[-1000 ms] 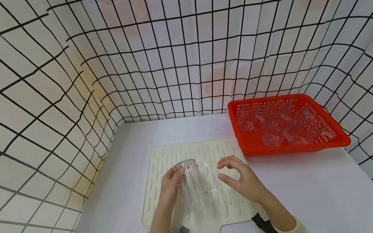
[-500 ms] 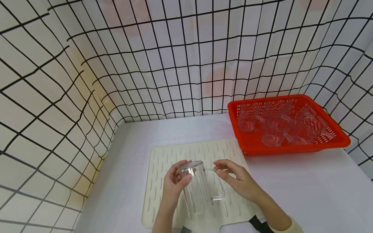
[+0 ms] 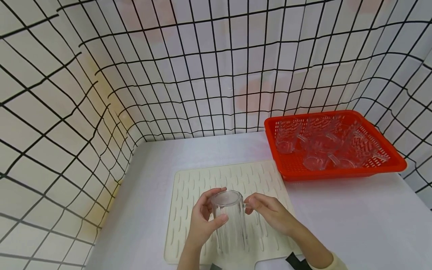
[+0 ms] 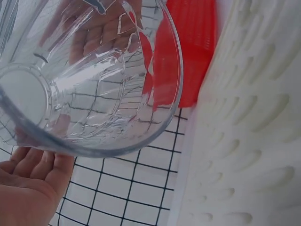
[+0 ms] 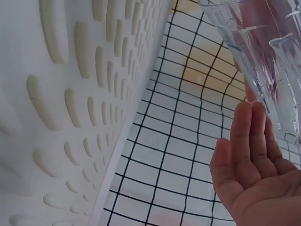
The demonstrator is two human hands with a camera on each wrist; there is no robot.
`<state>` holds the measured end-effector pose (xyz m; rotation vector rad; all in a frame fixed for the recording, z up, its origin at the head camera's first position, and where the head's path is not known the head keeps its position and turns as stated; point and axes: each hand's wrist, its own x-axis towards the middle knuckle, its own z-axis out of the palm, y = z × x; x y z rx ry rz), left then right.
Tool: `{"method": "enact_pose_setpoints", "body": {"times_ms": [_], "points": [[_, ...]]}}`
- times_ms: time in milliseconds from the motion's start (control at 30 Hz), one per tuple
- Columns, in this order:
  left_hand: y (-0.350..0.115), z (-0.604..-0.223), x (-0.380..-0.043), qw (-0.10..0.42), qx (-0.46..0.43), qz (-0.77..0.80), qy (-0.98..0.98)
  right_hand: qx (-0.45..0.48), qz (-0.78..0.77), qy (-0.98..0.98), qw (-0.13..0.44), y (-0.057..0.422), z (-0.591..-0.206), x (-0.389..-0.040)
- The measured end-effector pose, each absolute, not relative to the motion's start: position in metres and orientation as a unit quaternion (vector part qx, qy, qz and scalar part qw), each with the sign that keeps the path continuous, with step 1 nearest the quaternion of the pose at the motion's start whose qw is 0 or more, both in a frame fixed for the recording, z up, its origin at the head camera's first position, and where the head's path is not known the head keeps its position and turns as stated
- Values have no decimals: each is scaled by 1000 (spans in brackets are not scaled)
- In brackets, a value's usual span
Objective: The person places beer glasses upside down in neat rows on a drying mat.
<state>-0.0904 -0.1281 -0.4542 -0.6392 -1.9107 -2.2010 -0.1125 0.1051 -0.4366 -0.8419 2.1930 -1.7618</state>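
Observation:
A clear, ribbed mug (image 3: 233,225) hangs over the cream drying mat (image 3: 194,180), upside down with its base up. Its open rim faces the camera in the left wrist view, where the mug (image 4: 108,146) fills the upper left. My left hand (image 3: 202,221) holds the mug's side near the base, thumb in front and fingers around the back. With thumb and fingertips, my right hand (image 3: 273,213) pinches the handle near its base end. The right wrist view has part of the mug (image 5: 263,52) beyond the right hand (image 5: 258,174); the pinch itself is hard to see there.
A red plastic basket (image 3: 337,174) at the back right holds several clear mugs (image 3: 315,160) lying about in it. Black wire grid (image 3: 209,82) walls the back and sides of the white table (image 3: 145,210). The mat's back right corner meets the basket.
The mug has tilted more upright, base up, and shifted slightly right. My right hand has come in from the right and taken the handle; my left hand keeps holding the side.

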Motion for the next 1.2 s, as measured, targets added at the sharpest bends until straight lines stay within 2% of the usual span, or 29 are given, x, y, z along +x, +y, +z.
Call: {"method": "enact_pose_setpoints", "body": {"times_ms": [233,567,967,1200], "points": [[-130,-460,-91,109,-258,-721,-634,-305,-608,721,133,104,-435,-114],[-139,-463,-93,120,-274,-701,-647,-291,-621,704,181,98,-441,-118],[-153,-463,-97,94,-292,-688,-658,-262,-642,681,236,84,-440,-131],[-164,-464,-99,81,-279,-662,-691,-267,-647,673,240,74,-448,-142]]}}
